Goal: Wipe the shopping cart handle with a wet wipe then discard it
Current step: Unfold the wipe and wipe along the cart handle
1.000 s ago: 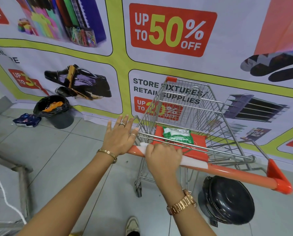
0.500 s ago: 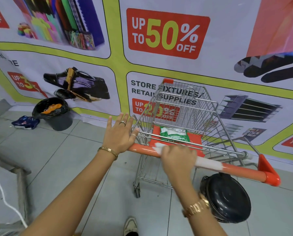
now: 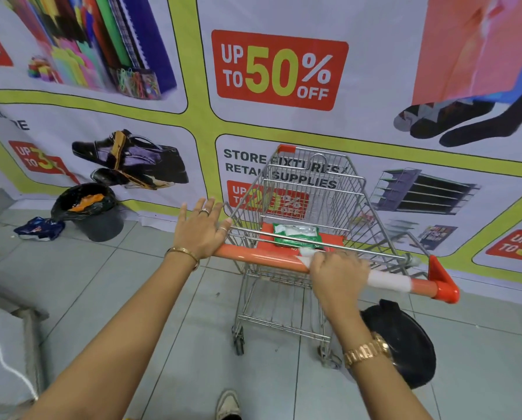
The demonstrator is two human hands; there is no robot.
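The right hand [image 3: 338,275] is curled with its fingers closed around the white wet wipe [image 3: 387,281] on the orange cart handle [image 3: 262,258], right of frame centre, the wipe trailing along the bar toward the red end cap at right; the left hand [image 3: 200,230] rests flat with fingers spread on the bar's left end. A green wipe pack [image 3: 296,234] lies on the cart's seat flap. Bare floor tiles open at lower left, a lined bin [image 3: 91,212] stands at the banner's edge at left, and a dark round object [image 3: 405,344] at lower right is half hidden behind the right forearm.
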